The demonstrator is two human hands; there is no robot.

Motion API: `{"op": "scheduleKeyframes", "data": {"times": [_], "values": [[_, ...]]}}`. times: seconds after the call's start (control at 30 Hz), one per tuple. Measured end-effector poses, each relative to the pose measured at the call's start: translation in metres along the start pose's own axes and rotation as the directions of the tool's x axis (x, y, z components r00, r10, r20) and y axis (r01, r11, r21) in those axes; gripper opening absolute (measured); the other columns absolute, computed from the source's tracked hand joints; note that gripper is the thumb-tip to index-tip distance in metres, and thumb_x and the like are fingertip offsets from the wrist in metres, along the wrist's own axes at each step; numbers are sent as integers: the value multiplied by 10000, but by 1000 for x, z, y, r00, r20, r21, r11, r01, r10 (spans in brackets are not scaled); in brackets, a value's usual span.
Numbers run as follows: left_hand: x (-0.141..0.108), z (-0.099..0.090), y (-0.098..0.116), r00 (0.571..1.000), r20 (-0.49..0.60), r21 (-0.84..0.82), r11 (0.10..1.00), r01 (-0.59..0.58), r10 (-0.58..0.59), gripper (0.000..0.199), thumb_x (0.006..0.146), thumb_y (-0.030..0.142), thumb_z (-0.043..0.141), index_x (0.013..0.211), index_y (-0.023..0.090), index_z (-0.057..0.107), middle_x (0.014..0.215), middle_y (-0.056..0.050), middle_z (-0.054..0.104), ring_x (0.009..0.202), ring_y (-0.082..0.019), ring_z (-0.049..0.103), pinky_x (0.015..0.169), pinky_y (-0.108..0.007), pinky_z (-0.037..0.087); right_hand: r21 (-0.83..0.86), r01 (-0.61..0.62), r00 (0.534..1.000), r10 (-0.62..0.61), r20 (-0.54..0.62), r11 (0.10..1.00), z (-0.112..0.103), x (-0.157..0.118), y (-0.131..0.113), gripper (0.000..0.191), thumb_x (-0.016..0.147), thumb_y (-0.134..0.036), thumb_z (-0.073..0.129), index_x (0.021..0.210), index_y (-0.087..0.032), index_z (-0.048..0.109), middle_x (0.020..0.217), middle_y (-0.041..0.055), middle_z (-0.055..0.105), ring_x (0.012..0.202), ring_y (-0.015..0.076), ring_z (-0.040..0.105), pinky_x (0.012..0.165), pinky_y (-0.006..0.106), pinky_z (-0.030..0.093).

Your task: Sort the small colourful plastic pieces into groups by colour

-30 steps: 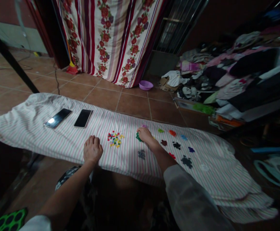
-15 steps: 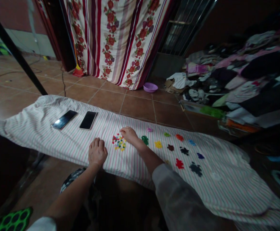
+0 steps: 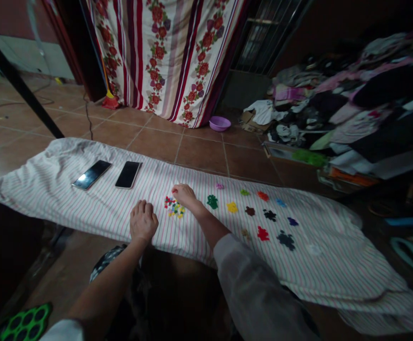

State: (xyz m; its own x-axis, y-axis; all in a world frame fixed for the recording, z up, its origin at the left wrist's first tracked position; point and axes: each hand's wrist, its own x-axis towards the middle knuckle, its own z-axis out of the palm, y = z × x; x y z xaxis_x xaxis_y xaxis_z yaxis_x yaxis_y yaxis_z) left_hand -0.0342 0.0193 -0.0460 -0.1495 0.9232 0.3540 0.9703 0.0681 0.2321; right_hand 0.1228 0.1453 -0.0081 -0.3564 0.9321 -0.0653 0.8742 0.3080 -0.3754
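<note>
On a striped cloth [image 3: 103,208] lies a mixed pile of tiny coloured pieces [image 3: 175,208], red, yellow, green, white and blue. My right hand [image 3: 185,195] is over the far edge of this pile, thumb and fingers pinched together; whatever is between the fingertips is too small to make out. Beside the pile, to its left, my left hand [image 3: 143,221] rests palm down on the cloth, fingers lying forward and slightly bent, with nothing seen in it. Right of my right hand are single-colour heaps, among them a green heap [image 3: 212,201], a yellow heap [image 3: 231,207] and a red heap [image 3: 262,233].
Two phones [image 3: 128,174] lie on the cloth at the left. More heaps, including a dark grey heap [image 3: 285,240] and a white heap [image 3: 314,249], spread rightward. Beyond are a purple basin [image 3: 219,124], a floral curtain [image 3: 164,57] and piled clothes [image 3: 334,99].
My right hand has shifted slightly left along the far edge of the mixed pile, still pinched. My left hand stays in place. The whole view has tilted a little.
</note>
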Motion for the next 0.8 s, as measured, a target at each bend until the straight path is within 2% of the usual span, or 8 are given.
{"op": "scheduleKeyframes", "data": {"times": [0.2, 0.53, 0.8], "values": [[0, -2, 1, 1000, -29, 25, 1000, -10, 11, 262, 822, 179, 446, 1031, 141, 598, 1228, -166, 586, 1213, -300, 483, 963, -429, 391, 95, -16, 997, 23, -70, 995, 2, -25, 10, 245, 827, -157, 500, 982, -201, 685, 975, 54, 717, 883, 162, 629, 760, 231, 419], [-1, -7, 2, 999, -41, 13, 1000, -22, 23, 253, 820, 193, 441, 1008, 149, 604, 1174, -166, 592, 1135, -288, 520, 920, -424, 402, 138, -19, 990, 38, -136, 990, 1, -78, 22, 213, 863, -178, 517, 995, -200, 683, 997, 55, 713, 913, 160, 626, 817, 232, 419], [-2, -11, 3, 999, -7, 20, 999, -47, 47, 270, 842, 202, 403, 1009, 129, 602, 1146, -182, 584, 1112, -294, 531, 909, -436, 431, 123, -114, 977, 134, -166, 986, -11, -115, 42, 229, 886, -189, 496, 1012, -195, 687, 1009, 65, 717, 953, 165, 639, 824, 233, 432]]}}
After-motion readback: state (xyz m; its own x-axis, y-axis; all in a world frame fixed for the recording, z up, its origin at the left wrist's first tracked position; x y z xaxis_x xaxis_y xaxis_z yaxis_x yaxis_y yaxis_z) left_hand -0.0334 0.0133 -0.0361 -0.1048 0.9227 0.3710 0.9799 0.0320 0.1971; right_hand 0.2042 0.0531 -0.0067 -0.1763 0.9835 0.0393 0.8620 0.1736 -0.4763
